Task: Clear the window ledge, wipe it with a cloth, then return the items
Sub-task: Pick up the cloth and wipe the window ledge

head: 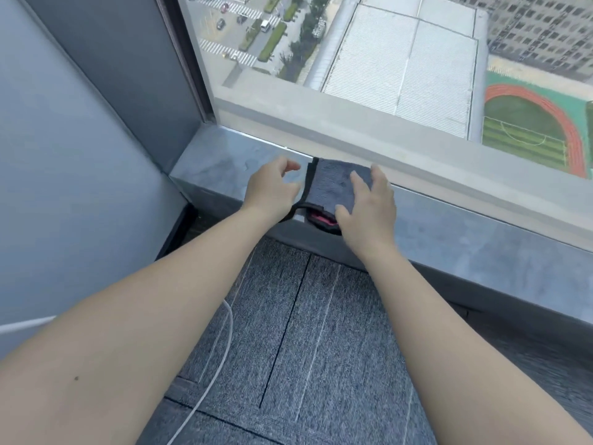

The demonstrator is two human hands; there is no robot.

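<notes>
Grey stone ledge [481, 252] runs under a tall window [353, 59] that looks far down on streets, roofs and a sports field; grey carpet [305, 348] lies below, with a white cable [221, 342] trailing across it.

On the ledge, near its left end and close against the glass, lies a folded grey cloth [330, 184]. It seems to cover a dark item with a pink patch [322, 220] that peeks out at the ledge's front edge; what that item is cannot be told. A black strap [306, 191] loops off the cloth's left side.

The right hand [365, 203] lies flat on the cloth, fingers spread and pressing down, not gripping; judging by its placing, it pins the bundle so that it cannot slide off the edge. The left hand [272, 187] hovers just beside the strap with its fingers curled and loose, closed on nothing, likely about to catch the strap or tidy it.

No other items show on the ledge, and the stone to the left has faint smears that may be damp. So the clearing looks done; whether the cloth is mid-wipe or being set down cannot be told.
</notes>
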